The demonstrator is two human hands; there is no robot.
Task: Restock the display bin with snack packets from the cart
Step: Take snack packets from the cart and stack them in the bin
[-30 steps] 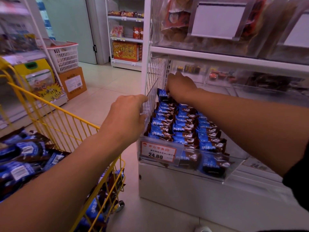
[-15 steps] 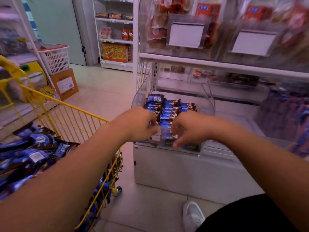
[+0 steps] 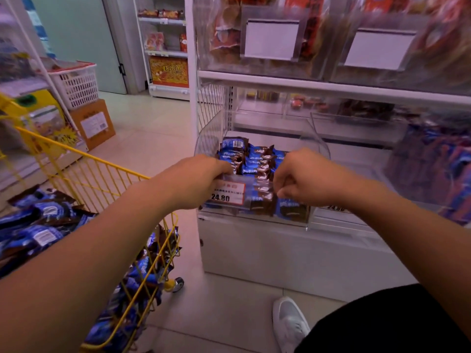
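The clear plastic display bin (image 3: 316, 140) sits on the lowest shelf, holding rows of blue and brown snack packets (image 3: 257, 159). A price tag (image 3: 227, 193) reading 24.80 hangs on its front wall. My left hand (image 3: 201, 179) grips the bin's front rim at its left end, fingers curled over it. At the right end of that rim my right hand (image 3: 303, 177) is curled on the front wall. The yellow wire cart (image 3: 107, 169) stands at my left, piled with more of the same packets (image 3: 43, 225).
A neighbouring clear bin (image 3: 433, 169) with blue packets stands to the right, and bins of red snacks (image 3: 270, 39) fill the shelf above. Left of the aisle are a white basket (image 3: 76, 82) and a cardboard box (image 3: 93, 123). My white shoe (image 3: 289, 319) is below the shelf.
My right hand came back from deep among the packets to the bin's front rim. My left hand shifted from the bin's left side wall to the front rim. The view pulled back.
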